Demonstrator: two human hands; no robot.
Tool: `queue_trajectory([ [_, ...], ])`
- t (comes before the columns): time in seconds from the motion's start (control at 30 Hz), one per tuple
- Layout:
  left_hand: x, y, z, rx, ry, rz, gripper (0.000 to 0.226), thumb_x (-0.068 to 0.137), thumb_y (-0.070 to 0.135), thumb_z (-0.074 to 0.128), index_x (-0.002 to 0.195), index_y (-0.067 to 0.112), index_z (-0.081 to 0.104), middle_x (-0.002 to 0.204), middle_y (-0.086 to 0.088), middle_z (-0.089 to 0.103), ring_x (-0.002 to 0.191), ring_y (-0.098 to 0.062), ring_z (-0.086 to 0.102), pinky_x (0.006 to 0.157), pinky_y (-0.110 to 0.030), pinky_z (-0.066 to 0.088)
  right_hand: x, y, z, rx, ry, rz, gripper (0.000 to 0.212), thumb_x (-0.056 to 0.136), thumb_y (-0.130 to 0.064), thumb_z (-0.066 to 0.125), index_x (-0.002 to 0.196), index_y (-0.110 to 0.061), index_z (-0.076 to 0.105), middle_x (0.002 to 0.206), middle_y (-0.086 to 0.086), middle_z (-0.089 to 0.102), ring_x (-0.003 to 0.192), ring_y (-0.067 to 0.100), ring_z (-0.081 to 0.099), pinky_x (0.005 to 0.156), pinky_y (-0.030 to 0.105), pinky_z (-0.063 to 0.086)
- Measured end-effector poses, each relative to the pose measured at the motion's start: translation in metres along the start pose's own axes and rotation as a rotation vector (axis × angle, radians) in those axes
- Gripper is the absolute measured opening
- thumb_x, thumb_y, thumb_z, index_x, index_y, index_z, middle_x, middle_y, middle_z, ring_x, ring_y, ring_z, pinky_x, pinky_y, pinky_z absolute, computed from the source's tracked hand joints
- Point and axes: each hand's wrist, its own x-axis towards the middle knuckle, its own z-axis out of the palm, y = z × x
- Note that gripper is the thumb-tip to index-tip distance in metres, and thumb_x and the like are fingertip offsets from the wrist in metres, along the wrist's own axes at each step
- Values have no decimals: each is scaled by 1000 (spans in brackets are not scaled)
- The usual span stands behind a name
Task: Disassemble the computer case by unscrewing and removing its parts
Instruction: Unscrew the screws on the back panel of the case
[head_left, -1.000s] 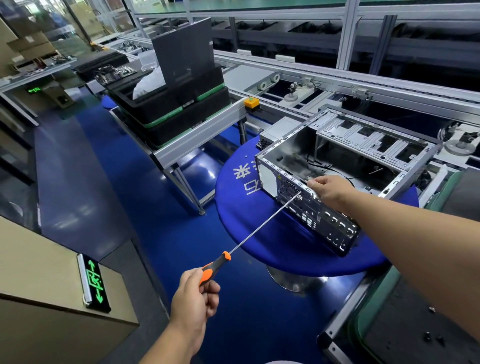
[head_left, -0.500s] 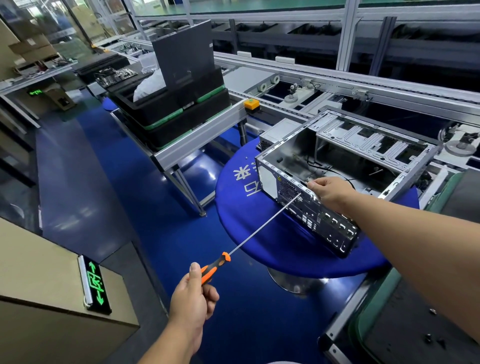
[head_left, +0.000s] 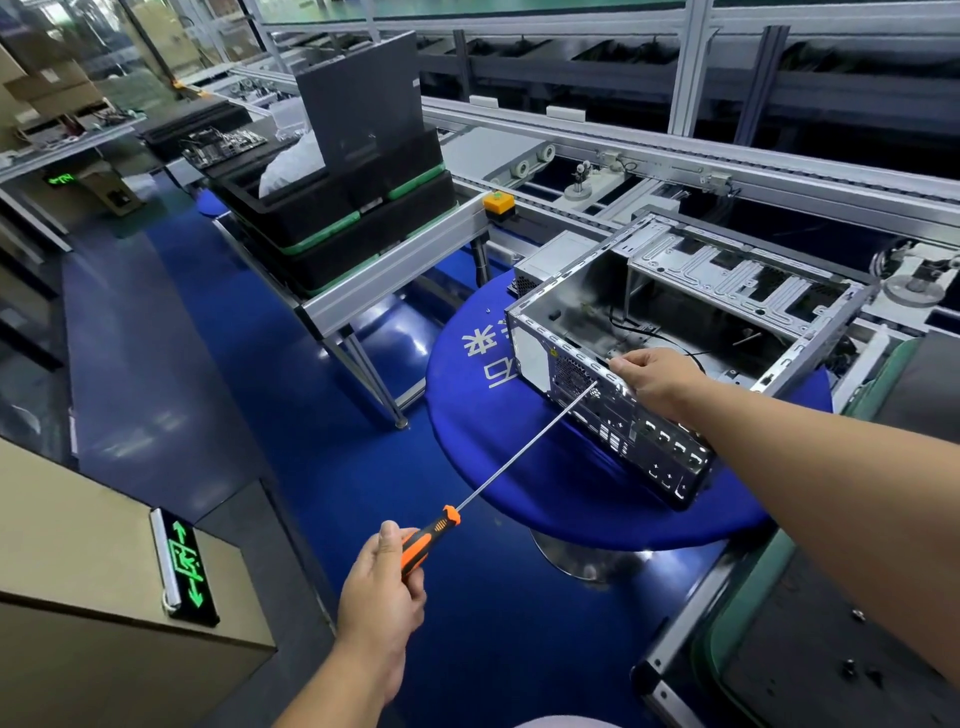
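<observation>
An open metal computer case (head_left: 717, 291) lies on its side on a round blue table (head_left: 519, 467), rear panel facing me. My left hand (head_left: 382, 597) grips the orange-and-black handle of a long screwdriver (head_left: 514, 457). Its thin shaft runs up and right, and the tip touches the rear panel near the fan grille. My right hand (head_left: 657, 376) holds the top edge of the rear panel, fingers curled over the rim, just right of the tip. Black cables lie inside the case.
A metal stand with stacked black foam trays (head_left: 337, 218) and a dark panel stands to the left. A conveyor line (head_left: 675, 161) runs behind the case. A green exit sign (head_left: 184, 566) lies on a beige box at lower left. Small screws lie on a dark tray (head_left: 852, 665) at lower right.
The left hand has shifted slightly on the screwdriver handle, with the tip staying at the same spot on the rear panel. The right hand has kept its hold on the case.
</observation>
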Motion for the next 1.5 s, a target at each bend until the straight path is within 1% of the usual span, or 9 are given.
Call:
queue_trajectory([
  [0.17,2,1,-2,-30,-16,56,11,107,20,55,102,12,60,78,-5,54,53,-14,44,45,-28,31,-8,-10,-2,-68,139,-98,19,100,-39,59,93,-24,67,76,-5,66,76,21,62,68,30,40],
  [0.27,1,1,-1,25,-18,86,20,109,26,55,103,8,60,78,-5,56,55,-14,44,46,-26,32,-38,-20,2,-178,429,-320,14,95,-44,53,101,-33,60,72,-12,64,66,20,59,63,30,42],
  [0.37,0,3,-2,96,-13,80,35,110,39,51,97,7,58,71,-7,57,53,-16,41,45,-27,31,-80,-21,36,-57,453,-446,15,87,-43,53,97,-34,60,65,-13,61,59,15,56,57,26,41],
  [0.5,1,7,-2,104,7,-3,48,106,56,50,102,11,65,62,-8,55,48,-15,39,43,-26,29,-99,-25,82,377,230,-30,9,91,-31,61,84,-29,67,66,-9,63,57,10,53,56,28,41],
  [0.63,3,11,-1,75,38,-62,51,104,60,51,110,14,71,58,-7,53,43,-12,39,39,-24,28,-78,-34,85,976,-12,503,23,99,-40,58,102,-21,70,53,-5,30,46,15,24,48,27,21],
  [0.83,0,16,-1,0,38,-167,57,102,63,54,108,8,69,57,-10,50,43,-15,33,38,-23,25,-53,-41,74,1270,-96,484,31,109,-35,42,119,-23,68,52,-7,21,43,11,13,47,25,17],
  [1.0,-2,21,-2,-36,4,-209,49,102,60,56,104,14,68,61,-10,54,43,-15,39,40,-22,27,-50,-43,77,1225,-91,514,25,107,-25,46,107,-26,71,49,-7,21,44,10,15,50,25,18],
  [1.23,0,17,-4,-21,-36,-58,18,107,24,56,117,12,66,79,-7,68,55,-16,54,46,-27,34,-47,-53,76,1145,5,621,22,104,-39,58,97,-26,75,64,-10,40,51,11,21,48,24,24],
  [1.5,-2,17,-8,92,-25,96,15,101,17,63,108,29,68,84,-2,70,63,-17,58,47,-27,39,-44,-57,76,1126,56,674,26,97,-41,69,78,-22,67,73,-8,45,54,11,24,46,23,23],
])
